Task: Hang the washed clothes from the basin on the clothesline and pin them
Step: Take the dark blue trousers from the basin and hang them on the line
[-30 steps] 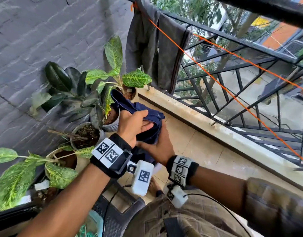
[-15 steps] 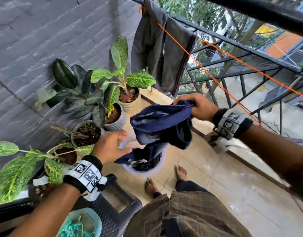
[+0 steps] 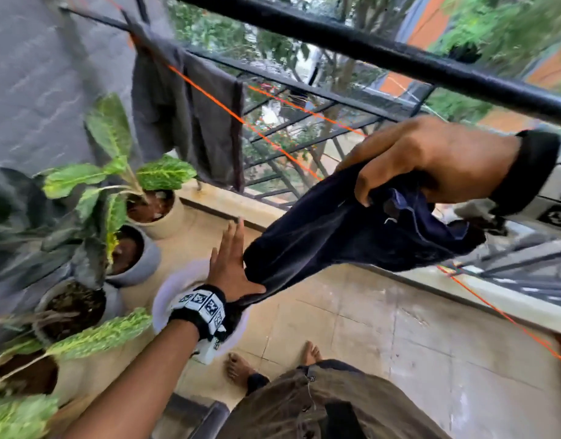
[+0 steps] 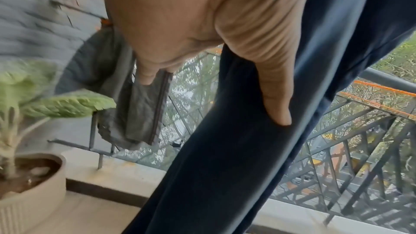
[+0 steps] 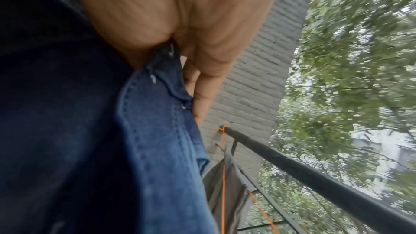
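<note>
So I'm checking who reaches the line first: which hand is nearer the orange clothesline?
Right. The right hand grips the navy garment up beside the orange clothesline. The left hand lies open on the garment's lower part, above the basin.

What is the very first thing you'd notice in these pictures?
A big dark blue garment stretched in mid-air in the middle, gripped at its top by the right hand while the left hand touches its lower part with straight fingers. Behind it, a bright orange clothesline runs along the black railing, with a grey cloth already hanging at the far end.
</note>
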Motion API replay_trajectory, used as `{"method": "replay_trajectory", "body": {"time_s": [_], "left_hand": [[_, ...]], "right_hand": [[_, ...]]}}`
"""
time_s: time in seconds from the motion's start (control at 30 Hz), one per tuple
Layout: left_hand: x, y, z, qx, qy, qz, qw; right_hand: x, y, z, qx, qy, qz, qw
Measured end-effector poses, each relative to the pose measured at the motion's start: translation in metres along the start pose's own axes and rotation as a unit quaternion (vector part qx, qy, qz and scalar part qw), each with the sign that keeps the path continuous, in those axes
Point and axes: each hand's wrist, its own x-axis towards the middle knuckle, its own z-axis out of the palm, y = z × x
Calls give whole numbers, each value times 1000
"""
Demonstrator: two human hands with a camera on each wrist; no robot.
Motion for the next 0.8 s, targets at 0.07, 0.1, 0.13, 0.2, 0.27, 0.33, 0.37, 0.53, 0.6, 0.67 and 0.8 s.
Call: {"method": "replay_trajectory", "body": {"time_s": [0.07, 0.1, 0.13, 0.2, 0.27, 0.33, 0.37, 0.53, 0.6, 0.67, 0.8], "left_hand": [[14, 13, 25, -10, -51, -21, 998], [20, 11, 39, 1, -82, -32, 996], [25, 10, 55, 15, -110, -30, 993], [33, 10, 94, 25, -155, -21, 987], [32, 26, 121, -6, -161, -18, 987], [30, 51, 138, -25, -136, -7, 990], [30, 57, 139, -35, -128, -13, 991], [32, 55, 76, -47, -23, -55, 997], [29, 67, 24, -46, 39, -82, 995], [23, 87, -25, -50, 92, -73, 992], [7, 139, -89, -20, 173, 32, 984]], "right_hand": [[-35, -1, -13, -16, 37, 31, 999], [-50, -3, -17, -21, 57, 44, 997], [-67, -4, -20, -25, 78, 60, 995], [-102, -4, -24, -28, 107, 102, 989], [-133, 0, -18, -30, 112, 139, 984], [-164, 10, -8, -21, 114, 166, 979], [-178, 16, -3, -14, 117, 179, 977], [-248, 48, 30, 52, 172, 226, 957], [-266, 61, 51, 94, 179, 245, 948], [-275, 70, 71, 115, 159, 247, 949], [-257, 81, 95, 140, 136, 221, 956]]}}
